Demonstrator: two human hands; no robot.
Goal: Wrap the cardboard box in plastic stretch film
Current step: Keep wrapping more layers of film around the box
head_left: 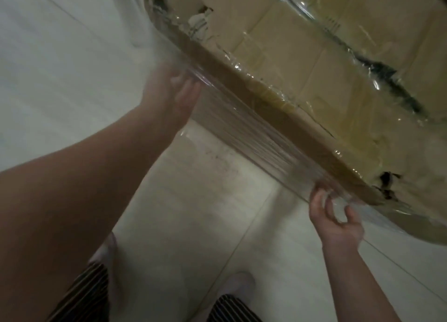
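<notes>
A large brown cardboard box (321, 63) fills the upper right, its top partly covered in crinkled clear film. A roll of plastic stretch film (246, 126) lies along the box's near side, running from upper left to lower right. My left hand (174, 89) holds the roll's upper left end, fingers partly hidden behind the film. At the lower right end, my right hand (336, 215) has its fingers curled round the roll's end. The picture is blurred.
Pale floor tiles (205, 213) lie below the box and to its left. My two feet (239, 283) in light socks and striped trouser legs show at the bottom edge, close under the roll.
</notes>
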